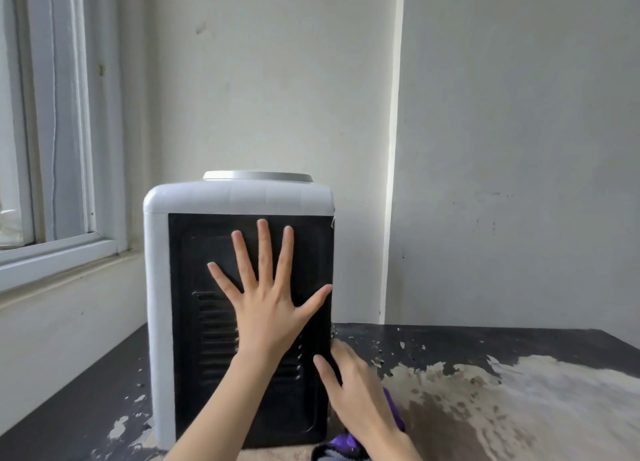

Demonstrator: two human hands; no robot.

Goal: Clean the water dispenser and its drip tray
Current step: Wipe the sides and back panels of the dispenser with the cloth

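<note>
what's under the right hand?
A purple cloth lies on the table beneath the right hand, beside the dispenser. The hand and wrist cover most of it.

White water dispenser (239,201) stands upright, black back showing.

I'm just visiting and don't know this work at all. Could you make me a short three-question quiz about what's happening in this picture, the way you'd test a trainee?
1. True or false: the left hand lies flat with spread fingers on the black back panel of the water dispenser.
2. Where does the purple cloth lie?
A. on top of the dispenser
B. on the table, under the right hand
C. on the window sill
3. Fill in: the table's dark coating is ____ in pale patches.

Key: 1 true; 2 B; 3 peeling (worn off).
</note>
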